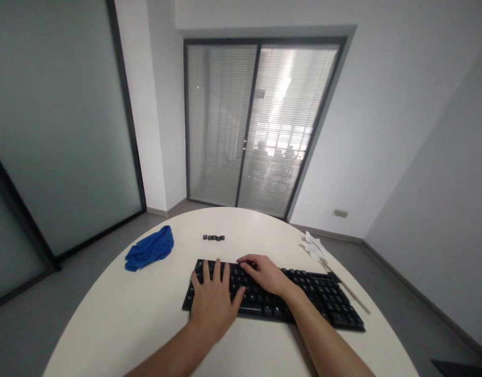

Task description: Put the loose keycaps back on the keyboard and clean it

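Note:
A black keyboard [319,293] lies at a slant on the round table in front of me. My left hand [212,301] rests flat on its left part, fingers spread over the keys and thumb out to the side. At the keyboard's far edge, my right hand [262,273] has its index finger and thumb drawn together over the top row. Whatever sits between those fingertips is too small and hidden to make out. Beyond the keyboard, several loose black keycaps [212,237] stand in a short row on the table.
A crumpled blue cloth [150,248] lies at the left on the pale round table [119,314]. Toward the right edge are a white crumpled tissue or cloth [314,245] and a thin stick [352,294]. Glass doors with blinds [225,131] stand beyond the table.

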Demonstrator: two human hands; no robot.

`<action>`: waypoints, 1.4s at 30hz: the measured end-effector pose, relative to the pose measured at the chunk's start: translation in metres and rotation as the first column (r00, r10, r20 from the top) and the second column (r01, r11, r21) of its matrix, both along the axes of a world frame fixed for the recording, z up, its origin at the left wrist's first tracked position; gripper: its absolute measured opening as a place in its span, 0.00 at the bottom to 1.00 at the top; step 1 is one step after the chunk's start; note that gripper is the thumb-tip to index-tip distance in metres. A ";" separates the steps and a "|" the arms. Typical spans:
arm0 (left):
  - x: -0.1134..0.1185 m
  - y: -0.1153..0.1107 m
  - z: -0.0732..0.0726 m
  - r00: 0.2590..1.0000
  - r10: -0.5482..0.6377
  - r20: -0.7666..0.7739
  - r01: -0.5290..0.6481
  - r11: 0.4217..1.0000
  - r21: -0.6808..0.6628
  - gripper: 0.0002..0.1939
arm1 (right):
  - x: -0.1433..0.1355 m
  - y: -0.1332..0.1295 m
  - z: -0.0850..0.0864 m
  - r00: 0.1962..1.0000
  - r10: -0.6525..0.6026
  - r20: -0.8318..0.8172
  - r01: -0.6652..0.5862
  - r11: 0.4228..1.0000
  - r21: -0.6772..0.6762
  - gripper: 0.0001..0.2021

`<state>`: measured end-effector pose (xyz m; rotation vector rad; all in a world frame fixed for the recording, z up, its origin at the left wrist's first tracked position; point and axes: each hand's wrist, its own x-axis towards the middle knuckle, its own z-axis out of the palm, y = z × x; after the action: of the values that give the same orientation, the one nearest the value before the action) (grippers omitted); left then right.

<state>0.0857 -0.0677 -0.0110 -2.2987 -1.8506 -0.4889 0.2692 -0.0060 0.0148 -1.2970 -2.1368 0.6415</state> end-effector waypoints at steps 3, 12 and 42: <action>0.000 -0.001 0.003 1.000 0.003 0.000 -0.003 1.000 -0.013 0.34 | 0.002 0.001 -0.002 1.000 0.018 0.007 -0.018 1.000 0.014 0.15; 0.000 -0.001 0.001 1.000 0.004 -0.008 -0.004 1.000 0.001 0.34 | 0.001 0.000 0.000 0.998 0.056 -0.021 -0.056 0.998 0.040 0.16; 0.000 -0.001 0.003 1.000 0.009 -0.001 -0.009 1.000 -0.029 0.34 | 0.002 0.005 -0.002 0.999 -0.034 -0.009 0.035 0.995 0.095 0.12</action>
<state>0.0859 -0.0689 -0.0077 -2.3076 -1.8786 -0.4629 0.2714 -0.0008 0.0127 -1.2754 -2.1077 0.5232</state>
